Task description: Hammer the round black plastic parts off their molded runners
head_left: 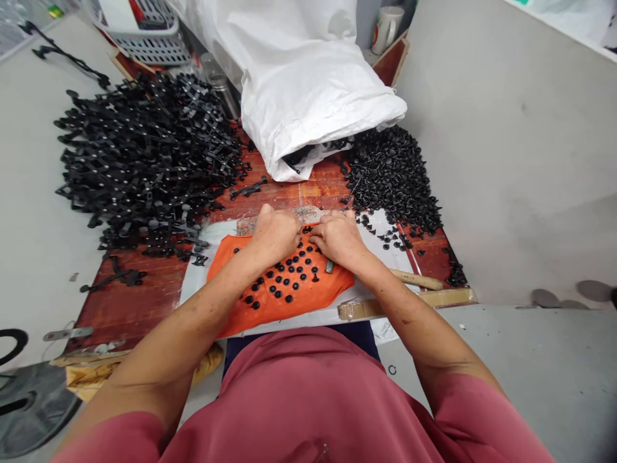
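Observation:
An orange cloth (332, 289) lies before me, dotted with small round black plastic pieces (288, 281). My left hand (277, 231) is closed over its far edge, fingers curled out of sight. Beside it, my right hand (337, 236) is closed too, its fingertips bent down near a few black pieces at the cloth's far side. What either hand grips is hidden. A short green object (329, 266) rests on the cloth just under my right hand; its kind cannot be made out.
A big heap of black plastic strips (149, 154) stands on the left, a pile of small black pieces (393, 173) on the right. Between them a white sack (318, 83) opens toward me. A wooden handle (417, 280) lies right. Behind are a basket (149, 45) and a mug (387, 29).

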The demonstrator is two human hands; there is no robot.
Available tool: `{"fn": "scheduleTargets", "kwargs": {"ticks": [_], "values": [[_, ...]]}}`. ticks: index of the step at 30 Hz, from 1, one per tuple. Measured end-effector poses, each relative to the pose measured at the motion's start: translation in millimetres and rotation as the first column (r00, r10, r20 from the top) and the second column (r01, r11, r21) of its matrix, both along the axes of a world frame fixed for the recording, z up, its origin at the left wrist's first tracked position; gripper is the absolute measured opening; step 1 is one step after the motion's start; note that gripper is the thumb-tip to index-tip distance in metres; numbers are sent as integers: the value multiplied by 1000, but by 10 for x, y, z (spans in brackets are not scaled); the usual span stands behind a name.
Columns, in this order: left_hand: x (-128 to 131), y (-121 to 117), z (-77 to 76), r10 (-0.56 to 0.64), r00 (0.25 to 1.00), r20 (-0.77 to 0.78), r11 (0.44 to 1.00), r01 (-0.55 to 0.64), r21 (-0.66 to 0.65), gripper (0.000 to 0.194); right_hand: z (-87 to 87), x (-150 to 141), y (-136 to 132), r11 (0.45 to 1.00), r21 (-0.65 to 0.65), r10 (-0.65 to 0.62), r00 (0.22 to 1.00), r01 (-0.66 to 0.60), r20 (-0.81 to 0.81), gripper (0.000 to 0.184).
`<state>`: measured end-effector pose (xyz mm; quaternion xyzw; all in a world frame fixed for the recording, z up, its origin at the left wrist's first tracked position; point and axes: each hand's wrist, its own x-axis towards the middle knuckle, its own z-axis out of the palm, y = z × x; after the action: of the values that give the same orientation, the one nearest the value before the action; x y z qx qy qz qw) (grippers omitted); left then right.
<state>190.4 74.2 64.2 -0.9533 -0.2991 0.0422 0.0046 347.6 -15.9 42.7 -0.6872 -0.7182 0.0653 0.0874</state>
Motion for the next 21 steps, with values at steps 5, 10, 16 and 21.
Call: {"fn": "scheduleTargets", "kwargs": {"ticks": [5, 10, 16, 21], "values": [[-7, 10, 88, 30, 999, 22, 999, -29, -16, 29, 39, 63, -7, 1000, -17, -5, 1000, 4, -23, 24], [118, 74, 9, 88, 993, 73, 996, -88, -12, 32, 55, 62, 88, 997, 58, -61, 997, 58, 54, 30], [87, 134, -65, 86, 996, 33, 996, -85, -33, 28, 24, -108, 260, 998, 60, -2, 995, -4, 104, 31], [-100, 120, 55, 87, 993, 76, 994, -81, -76, 24, 102, -72, 178, 999, 28, 24, 996, -27, 87, 28]]}}
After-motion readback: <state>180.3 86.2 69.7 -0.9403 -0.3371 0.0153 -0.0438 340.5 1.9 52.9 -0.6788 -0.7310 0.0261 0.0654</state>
